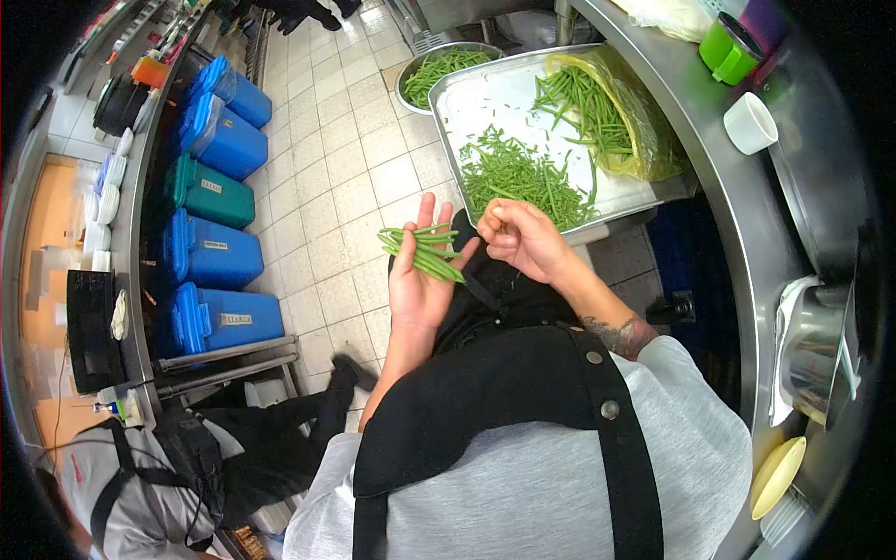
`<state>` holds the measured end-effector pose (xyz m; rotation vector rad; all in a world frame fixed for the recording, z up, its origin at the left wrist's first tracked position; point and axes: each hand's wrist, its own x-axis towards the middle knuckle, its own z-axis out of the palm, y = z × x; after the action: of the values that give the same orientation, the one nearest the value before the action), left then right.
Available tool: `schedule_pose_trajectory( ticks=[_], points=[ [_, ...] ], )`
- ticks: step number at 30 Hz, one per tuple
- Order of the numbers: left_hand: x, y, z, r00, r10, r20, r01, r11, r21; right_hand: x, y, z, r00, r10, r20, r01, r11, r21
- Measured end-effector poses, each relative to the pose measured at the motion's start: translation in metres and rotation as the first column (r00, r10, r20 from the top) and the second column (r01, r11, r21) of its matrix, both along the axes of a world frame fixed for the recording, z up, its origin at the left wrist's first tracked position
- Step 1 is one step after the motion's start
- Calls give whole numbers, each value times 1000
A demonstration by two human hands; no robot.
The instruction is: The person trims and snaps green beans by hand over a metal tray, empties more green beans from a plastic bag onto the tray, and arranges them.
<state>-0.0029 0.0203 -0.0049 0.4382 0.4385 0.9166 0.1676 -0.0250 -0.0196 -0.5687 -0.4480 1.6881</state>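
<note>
Green beans [431, 254]: bunch across left hand [417, 297], near tray [490, 98] | Left: thumb pinning bunch, fingers extended | Right hand [528, 240]: fingers curled closed, contents indiscernible | Handling: align ends, hold lightly, work over tray.

Slender green beans [432, 253] look smooth; the crinkled, translucent yellow plastic bag [651, 117] is glossy. The long grey metal counter [747, 210] gleams, while the black bib apron [467, 392] looks like matt cloth.
</note>
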Motion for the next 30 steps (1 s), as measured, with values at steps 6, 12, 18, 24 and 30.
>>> schedule_pose_trajectory(
  ticks=[6, 12, 18, 24, 30],
  points=[
    [-11, 5, -4, 993, 106, -54, -101, 990, 100, -15, -7, -4, 815, 179, 552, -199, 980, -25],
    [-9, 1, -4, 950, 244, -194, -187, 944, 272, -31, -12, 8, 687, 100, 720, -222, 972, 76],
    [-5, -4, -2, 878, 412, -243, -248, 826, 506, -29, -12, 14, 630, 87, 772, -207, 977, 59],
    [-2, -8, 0, 910, 356, -212, -216, 845, 489, -31, -13, -4, 703, -81, 707, -69, 981, 181],
    [-4, -7, -3, 953, 260, -158, -194, 920, 342, -26, -9, 3, 805, 67, 589, -131, 989, 67]
  ],
)
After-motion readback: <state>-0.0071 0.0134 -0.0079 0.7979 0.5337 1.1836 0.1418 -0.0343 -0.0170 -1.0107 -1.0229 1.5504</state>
